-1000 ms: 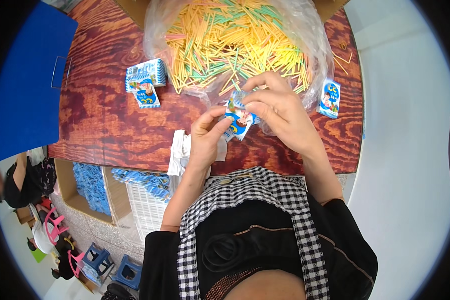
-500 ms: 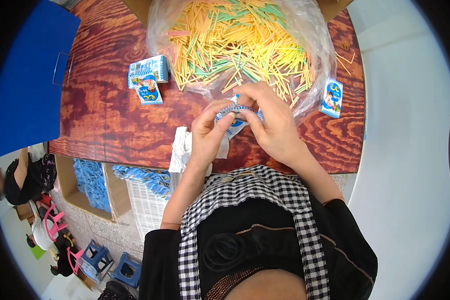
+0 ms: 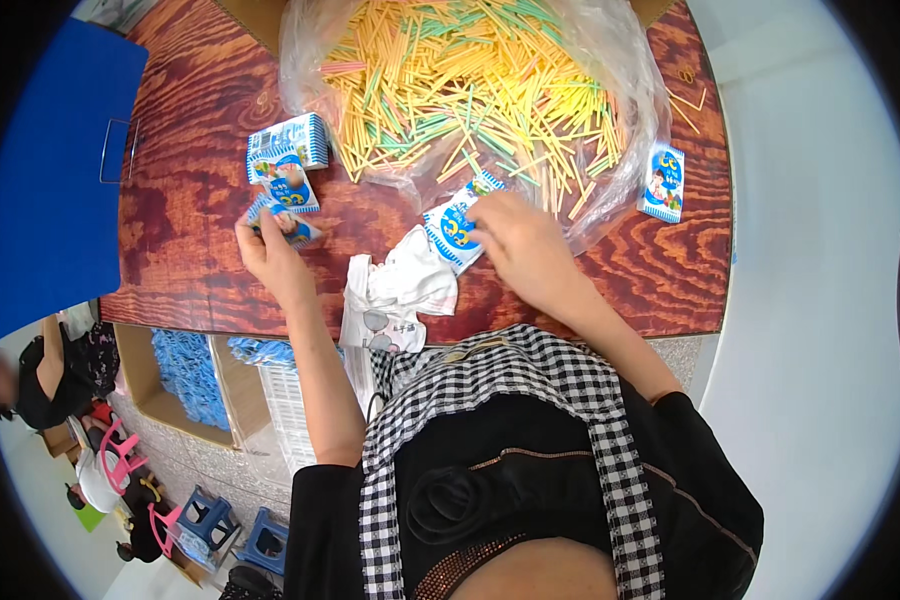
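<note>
My left hand (image 3: 272,262) is out to the left, its fingers closed on the edge of a small blue-and-white packet (image 3: 296,230). That packet lies against the near side of several similar packets (image 3: 288,140) stacked on the table. Nearer the middle, my right hand (image 3: 525,245) has its fingers curled at the right edge of another blue-and-white packet (image 3: 452,228), gripping it. Its thumb is partly hidden. Just below this packet lies a crumpled white cloth (image 3: 405,285) with a printed pattern.
A clear plastic bag (image 3: 642,120) of yellow, green and pink sticks (image 3: 480,90) spreads over the far table. One packet (image 3: 662,183) lies at the right. Cartons with blue packets (image 3: 185,375) stand below the table's left front. Stools (image 3: 208,515) and other people are farther left.
My hands have moved apart from the packet they worked on together. The left went left to the stacked packets and took one; the right stays with its packet, now showing its printed face.
</note>
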A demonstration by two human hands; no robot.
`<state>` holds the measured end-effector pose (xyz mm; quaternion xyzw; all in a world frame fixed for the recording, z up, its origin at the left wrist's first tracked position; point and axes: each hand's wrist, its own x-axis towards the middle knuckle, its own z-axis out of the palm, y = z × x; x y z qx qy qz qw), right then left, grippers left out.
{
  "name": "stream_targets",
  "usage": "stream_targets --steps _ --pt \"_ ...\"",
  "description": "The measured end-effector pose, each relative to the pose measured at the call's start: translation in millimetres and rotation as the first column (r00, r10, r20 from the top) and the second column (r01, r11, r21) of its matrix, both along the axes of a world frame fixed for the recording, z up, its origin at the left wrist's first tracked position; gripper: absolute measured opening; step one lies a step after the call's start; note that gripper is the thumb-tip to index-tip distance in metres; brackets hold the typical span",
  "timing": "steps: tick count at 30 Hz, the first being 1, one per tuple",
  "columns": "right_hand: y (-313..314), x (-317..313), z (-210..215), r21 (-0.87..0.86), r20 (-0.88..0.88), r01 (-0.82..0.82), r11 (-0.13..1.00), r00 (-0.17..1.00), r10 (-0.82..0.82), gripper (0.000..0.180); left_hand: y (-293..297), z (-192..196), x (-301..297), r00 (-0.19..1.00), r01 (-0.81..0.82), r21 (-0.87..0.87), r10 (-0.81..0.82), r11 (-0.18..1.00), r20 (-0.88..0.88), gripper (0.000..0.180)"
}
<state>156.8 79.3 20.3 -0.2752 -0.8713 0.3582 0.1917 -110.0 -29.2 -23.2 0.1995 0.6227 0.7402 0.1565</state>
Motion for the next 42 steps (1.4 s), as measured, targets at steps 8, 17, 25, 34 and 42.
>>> stream_targets --steps 8,17,25,34,42 --pt "17.8 -3.5 -22.3 0.337 0.054 0.309 0.889 0.937 -0.345 0.039 30.7 -35.2 -24.2 0.709 -0.487 -0.296 0.173 0.822 -0.684 0.030" --pt "16.8 -2.4 -16.1 0.169 -0.054 0.317 0.933 0.949 -0.312 0.026 32.0 25.1 105.5 0.491 0.194 -0.502 -0.526 0.843 -0.694 0.039" --pt "14.3 7.3 -16.2 0.234 -0.180 0.304 0.923 0.947 -0.266 0.010 42.9 17.9 119.4 0.648 0.219 -0.572 -0.556 0.790 -0.520 0.039" --pt "19.1 5.1 -11.5 -0.090 -0.204 0.232 0.968 0.948 -0.246 0.010 32.0 26.3 111.4 0.741 0.492 -0.428 -0.623 0.758 -0.252 0.010" --pt "19.8 8.0 -4.9 -0.307 -0.255 0.167 0.937 0.934 -0.250 0.017 27.7 35.8 107.7 0.694 0.643 -0.400 -0.718 0.653 -0.055 0.008"
